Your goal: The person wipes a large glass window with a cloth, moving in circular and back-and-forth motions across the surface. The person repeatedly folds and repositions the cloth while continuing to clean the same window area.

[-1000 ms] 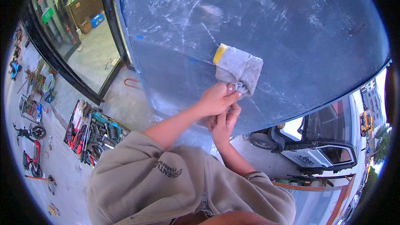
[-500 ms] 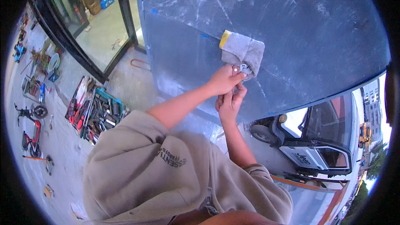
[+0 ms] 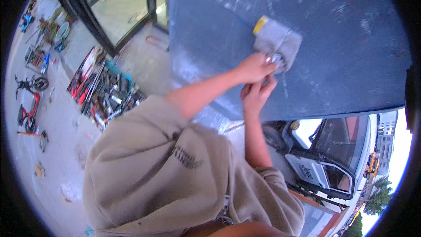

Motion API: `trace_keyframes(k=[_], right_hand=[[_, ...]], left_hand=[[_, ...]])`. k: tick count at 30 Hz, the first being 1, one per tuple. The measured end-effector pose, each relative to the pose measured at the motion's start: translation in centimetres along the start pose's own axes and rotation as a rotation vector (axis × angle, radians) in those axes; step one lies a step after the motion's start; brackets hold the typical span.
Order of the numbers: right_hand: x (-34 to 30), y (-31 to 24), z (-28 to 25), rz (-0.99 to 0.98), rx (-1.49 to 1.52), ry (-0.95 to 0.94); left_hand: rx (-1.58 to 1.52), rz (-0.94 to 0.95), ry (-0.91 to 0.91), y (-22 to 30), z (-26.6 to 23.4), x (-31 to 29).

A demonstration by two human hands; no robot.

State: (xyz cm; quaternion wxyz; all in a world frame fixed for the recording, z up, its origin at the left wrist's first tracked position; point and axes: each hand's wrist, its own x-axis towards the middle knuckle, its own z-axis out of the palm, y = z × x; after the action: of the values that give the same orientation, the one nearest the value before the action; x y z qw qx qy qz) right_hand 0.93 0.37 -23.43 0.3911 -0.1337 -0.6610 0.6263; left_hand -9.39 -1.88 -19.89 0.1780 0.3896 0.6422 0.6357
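Observation:
A grey folded cloth (image 3: 276,39) with a yellow strip at one corner lies against a large dark blue-grey panel (image 3: 342,52). At the cloth's lower edge, my left hand (image 3: 254,68) is closed, with a shiny metallic piece (image 3: 275,58) by its fingertips. What it grips is blurred and mostly covered by the fingers. Just below, my right hand (image 3: 258,91) has its fingers bent and pressed together close to the left fingertips. Anything inside it is hidden.
Chalky scuffs mark the panel. On the ground to the left lies a pile of hand tools (image 3: 109,90), beside a glass door frame (image 3: 151,0). A red scooter (image 3: 31,109) stands farther left. At lower right is a white vehicle with its door (image 3: 322,175) open.
The whole view has shifted, so the panel, cloth and hands appear farther right and higher. Both hands stay together at the cloth's lower edge. A brown riveted piece in the left hand no longer shows clearly.

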Motion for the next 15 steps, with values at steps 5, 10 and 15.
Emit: trace_keyframes(k=[5,10,15], right_hand=[[1.0,1.6,1.1,0.014,0.104,0.022],[6.3,-5.8,6.3,-0.059,0.231,-0.05],[4.5,-4.7,7.2,-0.014,0.227,-0.032]], left_hand=[[0.059,0.014,-0.05,0.4,-2.5,1.1],[0.13,0.124,-0.018,5.6,-7.0,6.3],[0.097,0.096,-0.056,5.2,-7.5,4.3]])
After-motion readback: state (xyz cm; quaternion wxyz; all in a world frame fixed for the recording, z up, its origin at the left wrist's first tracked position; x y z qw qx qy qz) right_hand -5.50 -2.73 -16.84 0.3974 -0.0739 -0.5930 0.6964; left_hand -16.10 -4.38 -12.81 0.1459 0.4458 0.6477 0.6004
